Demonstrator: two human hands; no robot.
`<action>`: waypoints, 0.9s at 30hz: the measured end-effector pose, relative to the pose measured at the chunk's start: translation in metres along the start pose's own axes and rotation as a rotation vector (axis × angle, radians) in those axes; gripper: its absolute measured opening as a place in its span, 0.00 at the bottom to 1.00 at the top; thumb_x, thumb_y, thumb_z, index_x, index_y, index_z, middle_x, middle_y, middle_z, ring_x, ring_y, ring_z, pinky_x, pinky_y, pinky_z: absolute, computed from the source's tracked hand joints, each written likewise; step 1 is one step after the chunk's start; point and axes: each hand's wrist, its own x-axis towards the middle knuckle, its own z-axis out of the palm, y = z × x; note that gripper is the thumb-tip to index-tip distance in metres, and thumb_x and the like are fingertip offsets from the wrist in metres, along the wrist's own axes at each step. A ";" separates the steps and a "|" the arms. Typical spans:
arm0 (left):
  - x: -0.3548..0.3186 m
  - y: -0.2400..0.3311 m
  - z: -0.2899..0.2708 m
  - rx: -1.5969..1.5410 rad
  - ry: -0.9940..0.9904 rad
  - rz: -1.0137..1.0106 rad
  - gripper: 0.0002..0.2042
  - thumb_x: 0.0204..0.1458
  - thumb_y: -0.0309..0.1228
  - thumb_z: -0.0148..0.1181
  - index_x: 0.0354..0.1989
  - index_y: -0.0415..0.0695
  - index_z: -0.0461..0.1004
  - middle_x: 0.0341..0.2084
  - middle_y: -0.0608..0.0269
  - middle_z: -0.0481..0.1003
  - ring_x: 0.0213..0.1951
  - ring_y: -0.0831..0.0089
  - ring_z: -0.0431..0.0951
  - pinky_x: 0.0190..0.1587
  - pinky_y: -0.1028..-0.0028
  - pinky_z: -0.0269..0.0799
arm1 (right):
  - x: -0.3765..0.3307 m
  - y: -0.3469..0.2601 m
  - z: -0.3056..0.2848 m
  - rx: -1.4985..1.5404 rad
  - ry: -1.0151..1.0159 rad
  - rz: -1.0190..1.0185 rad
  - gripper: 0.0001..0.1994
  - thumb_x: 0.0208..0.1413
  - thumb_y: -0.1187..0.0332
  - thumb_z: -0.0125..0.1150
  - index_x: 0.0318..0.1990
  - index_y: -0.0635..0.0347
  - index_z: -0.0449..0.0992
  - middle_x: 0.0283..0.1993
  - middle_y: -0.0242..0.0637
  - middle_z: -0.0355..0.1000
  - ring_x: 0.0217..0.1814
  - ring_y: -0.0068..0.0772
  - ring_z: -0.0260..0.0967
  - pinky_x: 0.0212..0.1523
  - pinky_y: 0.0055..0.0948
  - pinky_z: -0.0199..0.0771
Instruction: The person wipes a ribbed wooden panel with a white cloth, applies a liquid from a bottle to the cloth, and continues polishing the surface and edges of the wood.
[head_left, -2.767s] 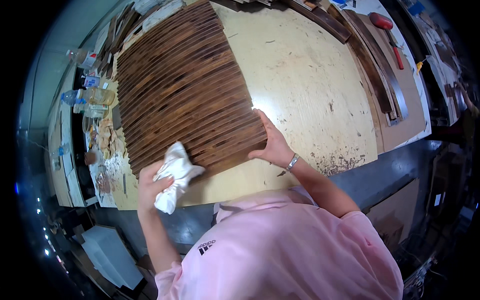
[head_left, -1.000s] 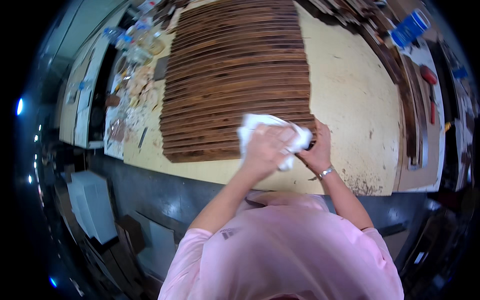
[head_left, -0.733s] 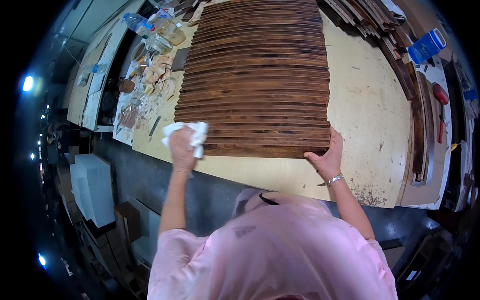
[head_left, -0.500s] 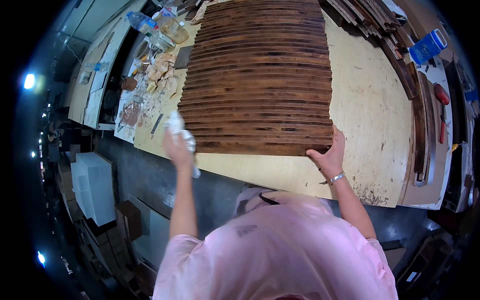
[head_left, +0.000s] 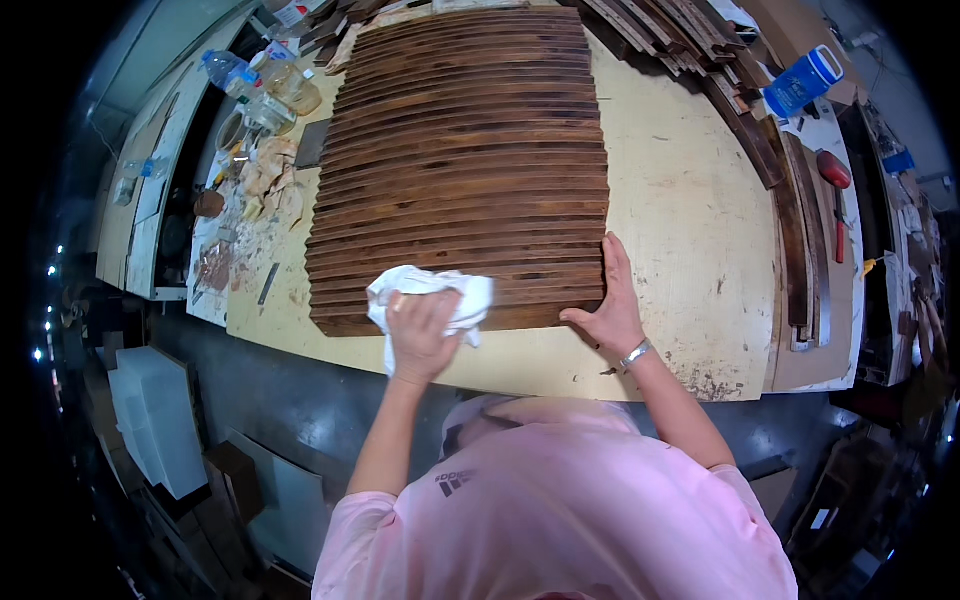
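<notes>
A wide dark-brown wooden panel [head_left: 460, 170] with ridged slats running across it lies on a pale board on the table. My left hand [head_left: 423, 335] is closed on a white cloth [head_left: 465, 300], pressed against the panel's near edge, left of its middle. The cloth bunches around the fingers and partly hides them. At the near right corner, my right hand [head_left: 612, 305] is spread, its thumb against the near edge and its fingers stretched along the right side. A metal band circles the right wrist.
Plastic bottles [head_left: 285, 85], crumpled scraps [head_left: 268, 175] and a dark flat strip [head_left: 268, 284] lie left of the panel. Dark wood strips [head_left: 735, 120] are piled at the right, near a blue jug [head_left: 803, 82] and a red-handled tool [head_left: 836, 190]. A white box [head_left: 155, 420] stands lower left.
My left hand has moved right with the cloth, from beside the panel's left near corner onto its near edge. The view has shifted; my right hand stays at the right corner, its fingers straighter.
</notes>
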 end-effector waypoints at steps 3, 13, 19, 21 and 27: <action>-0.005 -0.050 -0.005 0.003 0.155 -0.013 0.23 0.52 0.38 0.59 0.57 0.45 0.69 0.52 0.57 0.72 0.51 0.54 0.71 0.56 0.50 0.60 | -0.002 0.001 0.006 0.003 0.032 -0.009 0.63 0.32 0.64 0.81 0.74 0.59 0.40 0.76 0.50 0.39 0.78 0.52 0.42 0.74 0.38 0.51; 0.097 0.079 0.023 -0.146 -0.209 0.073 0.27 0.51 0.40 0.61 0.60 0.46 0.71 0.58 0.54 0.69 0.59 0.54 0.67 0.64 0.52 0.57 | -0.001 0.007 0.012 -0.001 0.061 -0.042 0.65 0.28 0.64 0.83 0.75 0.58 0.41 0.76 0.50 0.41 0.77 0.53 0.43 0.75 0.39 0.51; 0.065 -0.033 -0.005 -0.008 -0.243 -0.109 0.25 0.51 0.40 0.62 0.60 0.55 0.72 0.56 0.58 0.70 0.59 0.56 0.66 0.65 0.52 0.56 | -0.001 -0.005 0.001 -0.058 0.031 0.019 0.64 0.30 0.61 0.82 0.74 0.61 0.40 0.76 0.53 0.40 0.77 0.54 0.45 0.72 0.39 0.57; 0.035 -0.103 -0.027 0.168 -0.164 -0.240 0.24 0.53 0.35 0.60 0.60 0.49 0.70 0.56 0.57 0.70 0.59 0.56 0.66 0.64 0.56 0.56 | -0.002 -0.002 0.003 -0.073 0.041 -0.028 0.64 0.30 0.60 0.82 0.74 0.60 0.40 0.76 0.53 0.40 0.76 0.55 0.45 0.72 0.39 0.56; 0.023 -0.153 -0.083 -0.025 0.249 -0.701 0.20 0.57 0.27 0.57 0.58 0.36 0.72 0.52 0.46 0.75 0.54 0.49 0.73 0.58 0.61 0.66 | -0.005 -0.010 0.002 -0.347 0.088 -0.088 0.63 0.29 0.55 0.82 0.73 0.63 0.45 0.76 0.55 0.42 0.77 0.56 0.44 0.73 0.54 0.44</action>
